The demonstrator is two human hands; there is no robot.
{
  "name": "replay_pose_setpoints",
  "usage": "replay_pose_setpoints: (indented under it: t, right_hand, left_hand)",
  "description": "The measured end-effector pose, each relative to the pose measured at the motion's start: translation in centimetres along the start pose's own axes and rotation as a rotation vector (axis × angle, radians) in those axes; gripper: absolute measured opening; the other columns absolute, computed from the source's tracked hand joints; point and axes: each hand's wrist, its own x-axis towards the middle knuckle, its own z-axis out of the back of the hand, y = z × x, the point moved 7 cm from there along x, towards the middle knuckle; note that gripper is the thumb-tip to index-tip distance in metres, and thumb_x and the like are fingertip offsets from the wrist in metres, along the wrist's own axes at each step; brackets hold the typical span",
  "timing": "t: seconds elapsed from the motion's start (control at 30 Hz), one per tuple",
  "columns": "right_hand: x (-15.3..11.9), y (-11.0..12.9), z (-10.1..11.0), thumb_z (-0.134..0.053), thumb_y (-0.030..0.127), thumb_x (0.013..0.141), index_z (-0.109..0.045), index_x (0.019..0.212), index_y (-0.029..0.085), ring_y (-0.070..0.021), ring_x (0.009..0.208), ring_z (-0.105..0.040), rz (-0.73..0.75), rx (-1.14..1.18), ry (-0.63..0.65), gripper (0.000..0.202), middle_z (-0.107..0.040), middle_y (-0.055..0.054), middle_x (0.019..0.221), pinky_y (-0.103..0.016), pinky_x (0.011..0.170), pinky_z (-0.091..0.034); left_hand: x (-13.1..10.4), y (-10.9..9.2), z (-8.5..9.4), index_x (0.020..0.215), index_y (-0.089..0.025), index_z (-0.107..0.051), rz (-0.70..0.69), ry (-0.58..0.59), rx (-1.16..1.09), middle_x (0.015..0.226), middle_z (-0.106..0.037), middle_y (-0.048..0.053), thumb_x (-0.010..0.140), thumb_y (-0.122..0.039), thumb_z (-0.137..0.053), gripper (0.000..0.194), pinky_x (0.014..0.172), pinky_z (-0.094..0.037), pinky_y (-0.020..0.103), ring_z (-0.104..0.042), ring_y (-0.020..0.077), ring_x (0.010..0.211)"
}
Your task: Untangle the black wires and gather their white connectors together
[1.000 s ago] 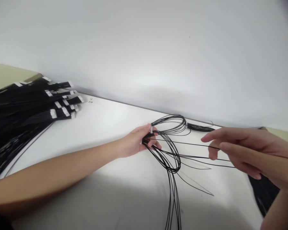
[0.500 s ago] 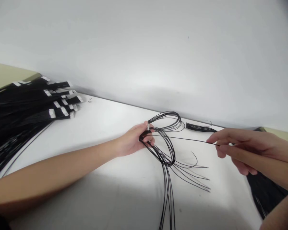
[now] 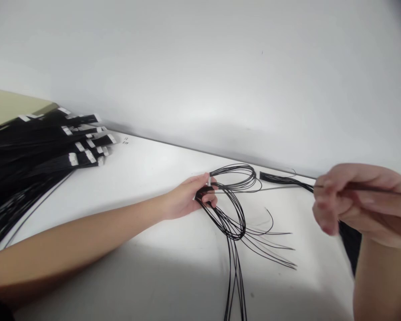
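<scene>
Stacked black bundles (image 3: 36,147) at 9 o'clock on white tabletop (image 3: 147,178), unmoved. Left hand (image 3: 190,196) still pinching white connector (image 3: 209,180) of looped wire harness (image 3: 234,209) at centre. Right hand (image 3: 350,200), 3 o'clock, now clenched on single strand (image 3: 270,189), drawn straighter, farther right than before. Harness thin, black, tails splayed.

- Two hands: the left hand (image 3: 191,196) at mid-frame, the right hand (image 3: 350,203) at the right edge.
- One white connector (image 3: 209,180), pinched at mid-frame.
- One looped bundle of thin black wires (image 3: 235,209), strands too many to count.
- One pile of black wire bundles (image 3: 36,151) at the left; number cannot be told.
- One short black bundle (image 3: 280,179) right of centre.
</scene>
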Motion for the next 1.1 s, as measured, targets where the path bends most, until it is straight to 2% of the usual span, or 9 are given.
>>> replay_pose_setpoints:
  t: [0.07,0.17,0.33,0.43,0.53,0.6,0.73,0.83,1.1]
  right_hand:
    - [1.1,-0.2,-0.7,-0.072,0.043,0.075,-0.073,0.086,0.029,-0.0139,0.050,-0.063,-0.058,0.273,0.063,0.018,-0.065,0.000,0.069,-0.027,0.048,-0.050]
    - [2.2,-0.6,-1.5,-0.070,0.038,0.080,-0.070,0.086,0.028,-0.0086,0.054,-0.060,-0.085,0.525,-0.095,0.012,-0.060,0.003,0.068,-0.020,0.053,-0.053]
    - [2.6,-1.0,-2.7,-0.065,0.031,0.084,-0.065,0.080,0.025,-0.0127,0.084,-0.065,-0.083,0.672,-0.254,0.008,-0.060,0.002,0.089,-0.026,0.079,-0.058]
    - [2.5,-0.8,-3.1,-0.064,0.034,0.085,-0.066,0.084,0.025,-0.0115,0.081,-0.064,-0.061,0.682,-0.224,0.009,-0.056,0.003,0.081,-0.028,0.084,-0.057]
    - [1.9,-0.4,-3.6,-0.068,0.033,0.082,-0.069,0.092,0.025,-0.0084,0.058,-0.054,-0.041,0.555,-0.187,0.013,-0.050,0.004,0.065,-0.023,0.063,-0.056]
    - [1.2,0.1,-4.0,-0.070,0.032,0.080,-0.071,0.086,0.026,-0.0092,0.054,-0.049,-0.008,0.377,-0.185,0.008,-0.051,0.003,0.059,-0.022,0.053,-0.049]
    - [0.3,1.0,-6.1,-0.069,0.031,0.080,-0.071,0.080,0.025,-0.0111,0.060,-0.051,0.013,-0.176,-0.089,0.006,-0.064,0.000,0.071,-0.023,0.050,-0.040]
    - [0.3,1.2,-7.7,-0.062,0.030,0.085,-0.071,0.079,0.025,-0.0101,0.054,-0.047,0.081,-0.471,-0.006,0.012,-0.063,0.001,0.067,-0.023,0.047,-0.037]
    - [1.1,0.4,-9.8,-0.054,0.022,0.087,-0.070,0.083,0.023,-0.0111,0.055,-0.053,0.236,-0.657,-0.002,0.016,-0.067,0.000,0.073,-0.024,0.051,-0.040]
  left_hand:
    - [0.0,0.0,-0.1,0.087,-0.017,-0.055,-0.008,0.013,0.005,0.052,-0.039,-0.005,0.088,-0.049,-0.053,0.033,0.071,-0.039,0.030,-0.054,0.0141,0.062]
    - [0.0,-0.1,-0.2,0.087,-0.016,-0.055,-0.012,0.012,0.014,0.052,-0.041,-0.005,0.090,-0.048,-0.051,0.032,0.072,-0.039,0.031,-0.054,0.0140,0.061]
    - [-0.2,-0.2,-0.4,0.088,-0.016,-0.054,-0.015,0.013,0.019,0.052,-0.046,-0.003,0.090,-0.047,-0.051,0.031,0.076,-0.040,0.033,-0.058,0.0162,0.065]
    - [-0.2,-0.2,-0.3,0.087,-0.016,-0.054,-0.008,0.010,0.003,0.051,-0.044,-0.004,0.089,-0.047,-0.053,0.032,0.076,-0.040,0.033,-0.056,0.0155,0.064]
    - [-0.2,-0.1,-0.2,0.086,-0.016,-0.054,-0.001,0.007,-0.015,0.050,-0.040,-0.005,0.087,-0.048,-0.055,0.032,0.074,-0.040,0.032,-0.055,0.0141,0.062]
    - [-0.1,-0.1,-0.3,0.086,-0.016,-0.054,0.000,0.011,-0.025,0.050,-0.038,-0.006,0.087,-0.048,-0.056,0.032,0.072,-0.040,0.031,-0.054,0.0136,0.060]
    - [-0.2,-0.2,-0.4,0.086,-0.016,-0.055,-0.011,0.006,-0.032,0.051,-0.038,-0.006,0.086,-0.047,-0.058,0.032,0.070,-0.040,0.031,-0.050,0.0118,0.056]
    - [-0.3,-0.3,-0.7,0.086,-0.015,-0.056,-0.010,0.017,-0.004,0.052,-0.039,-0.006,0.087,-0.046,-0.057,0.032,0.070,-0.041,0.031,-0.048,0.0110,0.055]
    - [-0.3,0.0,-1.0,0.086,-0.014,-0.056,-0.032,0.134,0.072,0.054,-0.045,-0.003,0.089,-0.045,-0.054,0.031,0.071,-0.043,0.034,-0.046,0.0107,0.054]
